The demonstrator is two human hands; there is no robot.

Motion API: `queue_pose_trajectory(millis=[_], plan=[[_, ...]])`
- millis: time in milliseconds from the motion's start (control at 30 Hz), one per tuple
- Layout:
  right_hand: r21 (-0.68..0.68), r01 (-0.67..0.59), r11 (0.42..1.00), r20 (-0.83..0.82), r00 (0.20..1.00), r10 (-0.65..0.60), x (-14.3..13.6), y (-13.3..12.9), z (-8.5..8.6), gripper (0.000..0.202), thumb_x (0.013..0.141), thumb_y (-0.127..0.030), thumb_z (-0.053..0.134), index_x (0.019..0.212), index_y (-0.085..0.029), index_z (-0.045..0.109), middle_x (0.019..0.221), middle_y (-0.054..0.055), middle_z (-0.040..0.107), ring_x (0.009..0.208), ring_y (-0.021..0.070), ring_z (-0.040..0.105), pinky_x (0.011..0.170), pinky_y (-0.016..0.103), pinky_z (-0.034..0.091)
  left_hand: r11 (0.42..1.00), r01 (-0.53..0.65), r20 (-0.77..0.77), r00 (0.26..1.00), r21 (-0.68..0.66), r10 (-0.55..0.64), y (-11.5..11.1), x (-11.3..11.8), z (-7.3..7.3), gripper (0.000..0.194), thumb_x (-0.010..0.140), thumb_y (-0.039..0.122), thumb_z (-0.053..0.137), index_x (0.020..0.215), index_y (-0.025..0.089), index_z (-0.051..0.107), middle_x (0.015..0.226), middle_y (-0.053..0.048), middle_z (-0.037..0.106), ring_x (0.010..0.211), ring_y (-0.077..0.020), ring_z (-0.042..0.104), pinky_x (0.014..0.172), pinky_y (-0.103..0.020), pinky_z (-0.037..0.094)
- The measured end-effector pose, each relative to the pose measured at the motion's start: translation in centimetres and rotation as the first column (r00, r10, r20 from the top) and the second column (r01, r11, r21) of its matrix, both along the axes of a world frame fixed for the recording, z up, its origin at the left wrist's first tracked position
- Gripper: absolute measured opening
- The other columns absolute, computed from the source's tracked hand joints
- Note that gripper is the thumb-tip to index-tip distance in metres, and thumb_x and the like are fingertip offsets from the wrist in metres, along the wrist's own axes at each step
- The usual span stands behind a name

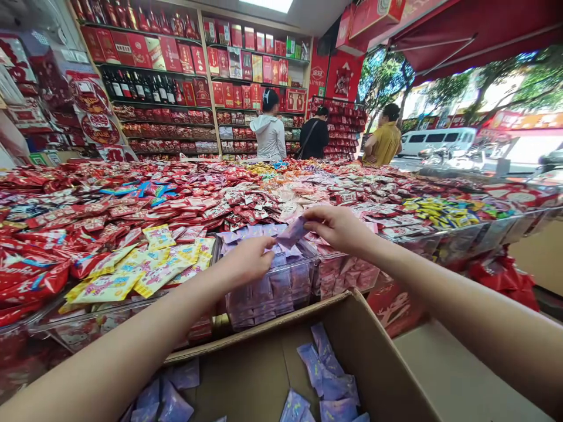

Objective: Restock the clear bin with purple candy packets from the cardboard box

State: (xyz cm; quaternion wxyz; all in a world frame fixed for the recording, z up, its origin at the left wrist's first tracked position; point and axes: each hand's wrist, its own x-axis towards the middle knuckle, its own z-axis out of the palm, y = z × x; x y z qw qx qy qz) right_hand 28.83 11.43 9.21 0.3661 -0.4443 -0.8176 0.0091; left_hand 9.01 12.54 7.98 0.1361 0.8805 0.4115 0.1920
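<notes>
Over a clear plastic bin (290,266) of purple wrapped packets, my right hand (336,228) pinches one small purple packet (292,232) by its right end. My left hand (253,258) is closed, with its fingertips at the left end of that same packet; my fingers partly hide the grip. Below both hands stands an open cardboard box (246,366). Loose purple packets (336,387) lie inside it on the right, and more purple packets (173,401) lie at its left, partly behind my left forearm.
Yellow-and-white packets (162,264) fill the bin to the left, pink packets (345,275) the bin to the right. Heaped red packets (109,211) spread behind. Shelves (162,70) with bottles and red boxes line the back wall. Several people (269,135) stand beyond the display.
</notes>
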Motion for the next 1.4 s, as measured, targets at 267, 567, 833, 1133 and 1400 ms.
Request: queue_pose_trajectory(millis=[267,567,833,1133,1400], plan=[[-0.231,0.006,0.973,0.489,0.865,0.111,-1.2,2.2,0.1,0.023,0.072,-0.012,0.051,0.091,-0.015,0.065,0.087,0.005,0.067,0.079,0.0163,0.058,0.07,0.022,0.039,0.993,0.023,-0.104,0.994,-0.117,-0.035,0.5,0.7,-0.5,0.018,0.079,0.013,0.047,0.091,0.012,0.061,0.089,-0.005,0.067,0.079,-0.0181,0.062,0.072,-0.036,0.047],[-0.387,0.028,0.922,0.56,0.801,0.211,-2.0,3.3,0.2,0.026,0.067,-0.017,0.057,0.091,-0.019,0.066,0.083,0.001,0.068,0.072,0.0131,0.059,0.06,0.018,0.038,0.982,0.045,-0.11,0.992,-0.186,-0.066,0.9,0.7,-0.4,0.019,0.079,0.015,0.048,0.09,0.012,0.062,0.082,-0.003,0.068,0.073,-0.0185,0.062,0.066,-0.034,0.047],[-0.439,0.125,0.89,0.64,0.739,0.212,-3.0,2.2,1.1,0.029,0.064,-0.014,0.056,0.091,-0.017,0.067,0.082,0.003,0.068,0.068,0.0139,0.058,0.054,0.019,0.035,0.981,0.091,-0.085,0.991,-0.171,-0.107,1.7,0.2,-0.7,0.02,0.077,0.016,0.052,0.095,0.012,0.059,0.085,-0.003,0.068,0.078,-0.018,0.062,0.07,-0.034,0.047],[-0.331,0.159,0.93,0.634,0.767,0.094,-3.5,0.8,1.3,0.029,0.067,-0.009,0.047,0.089,-0.013,0.066,0.083,0.008,0.067,0.073,0.0169,0.058,0.058,0.021,0.036,0.976,0.157,-0.119,0.977,-0.152,-0.176,1.9,0.0,-0.2,0.018,0.073,0.009,0.052,0.087,0.013,0.063,0.082,-0.002,0.07,0.073,-0.0168,0.063,0.069,-0.032,0.048],[-0.597,-0.319,0.736,0.211,0.823,0.527,-5.7,-6.6,-4.3,0.018,0.065,-0.014,0.049,0.07,-0.019,0.066,0.062,0.0,0.064,0.053,0.0117,0.054,0.05,0.021,0.037,0.991,-0.026,0.129,0.992,0.128,0.009,-5.0,-3.4,2.1,0.02,0.081,0.023,0.042,0.092,0.019,0.058,0.088,-0.002,0.066,0.082,-0.0157,0.059,0.074,-0.023,0.043]])
